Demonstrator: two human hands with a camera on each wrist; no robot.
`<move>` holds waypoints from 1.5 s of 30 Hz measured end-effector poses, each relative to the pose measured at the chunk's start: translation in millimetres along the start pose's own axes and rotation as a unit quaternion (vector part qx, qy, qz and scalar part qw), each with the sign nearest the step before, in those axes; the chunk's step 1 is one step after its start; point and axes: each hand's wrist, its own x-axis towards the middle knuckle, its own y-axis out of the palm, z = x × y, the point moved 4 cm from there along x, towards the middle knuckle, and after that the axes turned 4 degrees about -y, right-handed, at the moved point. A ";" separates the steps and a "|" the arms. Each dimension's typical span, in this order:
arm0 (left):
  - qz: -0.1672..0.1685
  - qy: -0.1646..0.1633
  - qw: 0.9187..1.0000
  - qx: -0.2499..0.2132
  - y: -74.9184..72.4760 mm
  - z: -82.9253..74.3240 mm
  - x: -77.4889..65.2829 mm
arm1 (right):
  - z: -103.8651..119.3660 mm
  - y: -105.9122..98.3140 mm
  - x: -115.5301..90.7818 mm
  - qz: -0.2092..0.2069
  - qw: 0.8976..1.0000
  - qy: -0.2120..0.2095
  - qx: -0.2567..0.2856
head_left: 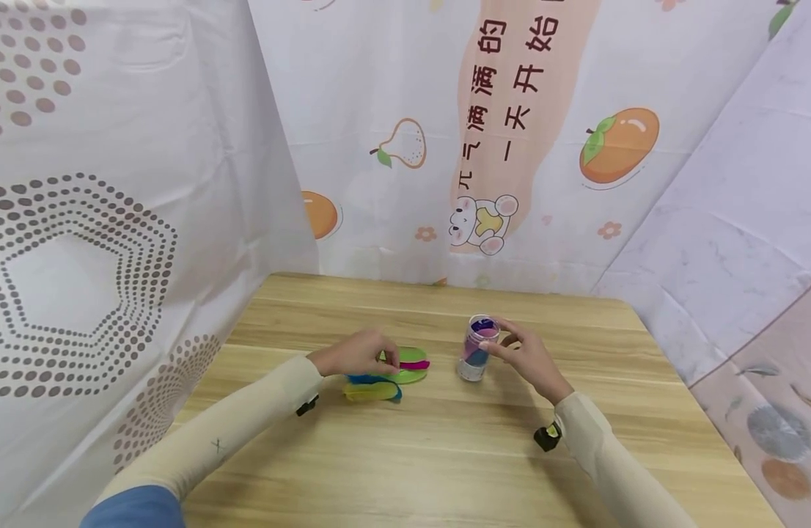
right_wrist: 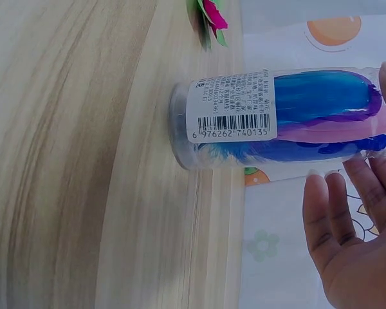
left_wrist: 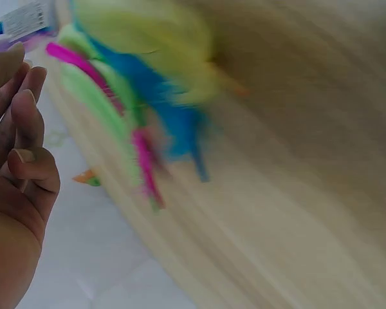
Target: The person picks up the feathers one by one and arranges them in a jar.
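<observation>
A clear plastic jar [head_left: 472,367] stands on the table with blue, purple and pink feathers [right_wrist: 328,103] inside and a white barcode label [right_wrist: 231,109]. My right hand [head_left: 528,357] grips it near the rim, thumb on one side and fingers on the other. To its left lies a loose group of feathers: green feathers [head_left: 412,376], a magenta feather [head_left: 415,364], a blue feather [left_wrist: 157,87] and a yellow feather [head_left: 371,391]. My left hand [head_left: 361,354] hovers at these feathers with loosely bent fingers; the left wrist view shows nothing held in it.
The wooden table [head_left: 445,455] spreads around both hands. A printed white curtain [head_left: 379,220] hangs behind its far edge, with more sheets at the left and right sides. A small black wrist device [head_left: 547,438] sits under the right wrist.
</observation>
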 end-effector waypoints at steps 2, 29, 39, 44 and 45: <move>0.007 -0.012 1.000 0.006 4.8 5.1 -5.2 | 0.1 -0.4 0.0 -0.001 1.000 -0.003 0.001; 0.034 -0.076 0.996 0.046 32.5 15.1 -16.4 | 1.2 -0.6 -0.4 -0.006 1.000 0.008 -0.003; 0.033 -0.072 0.996 0.036 31.2 18.7 -15.3 | 1.2 -0.3 -0.7 -0.005 1.000 0.005 -0.006; 0.009 -0.082 0.997 0.009 21.2 20.6 -14.0 | 0.6 -0.8 -0.4 -0.002 1.000 0.007 -0.009; 0.004 -0.080 0.997 0.003 18.8 20.3 -13.6 | 0.4 -0.9 -0.5 -0.002 1.000 0.008 -0.010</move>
